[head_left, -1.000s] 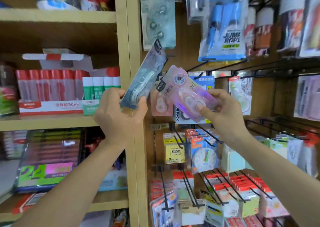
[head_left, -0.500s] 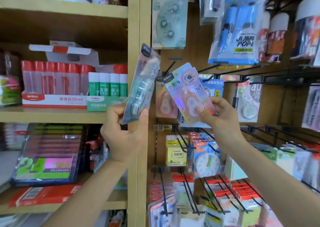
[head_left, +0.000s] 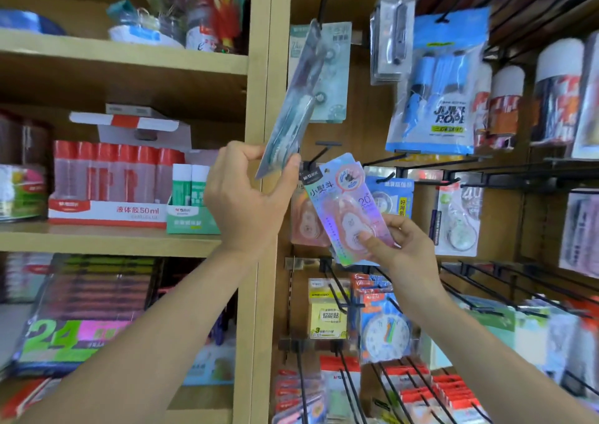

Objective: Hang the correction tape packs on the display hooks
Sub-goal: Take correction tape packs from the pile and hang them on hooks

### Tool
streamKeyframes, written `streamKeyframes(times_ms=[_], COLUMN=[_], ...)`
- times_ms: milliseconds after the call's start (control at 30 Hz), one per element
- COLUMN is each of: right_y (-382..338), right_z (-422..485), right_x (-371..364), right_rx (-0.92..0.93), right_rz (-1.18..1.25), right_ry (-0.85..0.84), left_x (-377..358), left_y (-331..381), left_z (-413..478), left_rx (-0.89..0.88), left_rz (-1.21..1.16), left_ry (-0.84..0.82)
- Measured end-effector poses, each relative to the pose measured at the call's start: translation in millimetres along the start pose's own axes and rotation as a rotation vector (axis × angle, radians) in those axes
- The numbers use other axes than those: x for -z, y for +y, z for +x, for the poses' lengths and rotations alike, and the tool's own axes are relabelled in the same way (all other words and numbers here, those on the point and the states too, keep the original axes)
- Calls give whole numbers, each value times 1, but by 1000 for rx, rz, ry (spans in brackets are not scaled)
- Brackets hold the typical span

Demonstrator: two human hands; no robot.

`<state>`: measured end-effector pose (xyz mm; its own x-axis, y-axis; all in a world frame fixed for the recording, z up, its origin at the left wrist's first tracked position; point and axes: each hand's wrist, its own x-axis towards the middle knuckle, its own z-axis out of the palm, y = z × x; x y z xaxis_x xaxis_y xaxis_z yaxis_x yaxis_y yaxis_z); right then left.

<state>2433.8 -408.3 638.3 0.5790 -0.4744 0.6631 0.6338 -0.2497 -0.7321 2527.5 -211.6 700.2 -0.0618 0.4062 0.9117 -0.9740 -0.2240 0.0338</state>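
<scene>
Mid-frame, the left hand point(head_left: 246, 196) pinches a blue-grey pack point(head_left: 291, 106), tilted up. The right hand point(head_left: 402, 245) pinches a pink pack point(head_left: 346, 209), its top right by a black hook point(head_left: 319, 156). Another pink pack point(head_left: 306, 222) hangs behind. The blue-grey pack is higher than before.

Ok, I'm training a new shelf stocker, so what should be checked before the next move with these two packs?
1. Right hand grips the pink pack: ok.
2. Left hand grips the grey-blue pack: ok.
3. Pink pack's hole threaded on the black hook: cannot tell.
4. Pink pack held straight: not ok, it is tilted.
5. Hung pink pack of the same kind behind it: ok.
</scene>
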Motion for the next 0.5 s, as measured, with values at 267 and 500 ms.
streamKeyframes(times_ms=[267,500], right_y=[-2,0], right_z=[0,7], right_x=[-3,-5], right_rx=[12,0], right_rz=[1,-24], right_ry=[-12,-2], left_x=[-21,-18], left_y=[-17,-19], left_z=[6,3], left_rx=[-121,13], left_rz=[169,78], left_ry=[-62,-86])
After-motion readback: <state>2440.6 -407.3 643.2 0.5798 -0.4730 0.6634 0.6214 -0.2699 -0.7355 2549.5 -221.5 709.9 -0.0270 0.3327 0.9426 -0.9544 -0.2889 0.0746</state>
